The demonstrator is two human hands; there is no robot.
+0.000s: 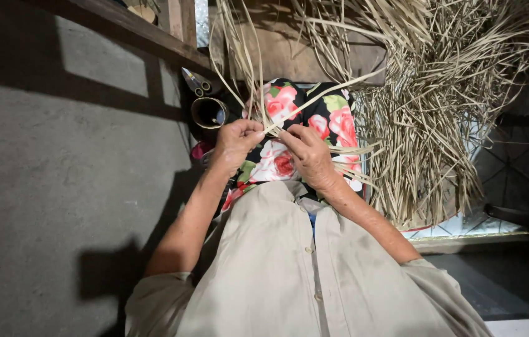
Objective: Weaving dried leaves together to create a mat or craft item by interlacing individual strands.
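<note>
A pale, flat dried leaf strip (314, 95) runs between the two hands, held just above the person's lap, and from the fingers it rises away toward the upper right where it joins the mass of other fibres. The left hand (237, 142) is curled into a loose fist with its thumb and fingertips pinched on the near end of the strip, knuckles turned upward, wrist bent slightly inward. The right hand (309, 156) sits just beside it, nearly touching, its fingers bent and closed on the same strip, the back of the hand facing up. Both forearms are bare and angle inward from the elbows, so the hands meet at the middle of the body. Under them lies a black cloth with pink roses (333, 122) spread across the lap, and nearer the viewer a loose beige button shirt (289, 268) covers the torso. Several more thin strips (239, 62) arc upward from the hands toward the top of the view. To the right, a big heap of dried straw-coloured leaves (439, 118) lies spread out, well within reach of the right arm. To the left of the left hand stands a small round container (208, 112), with what looks like a pair of scissors (194, 81) just behind it, against a grey concrete wall (58, 175).
</note>
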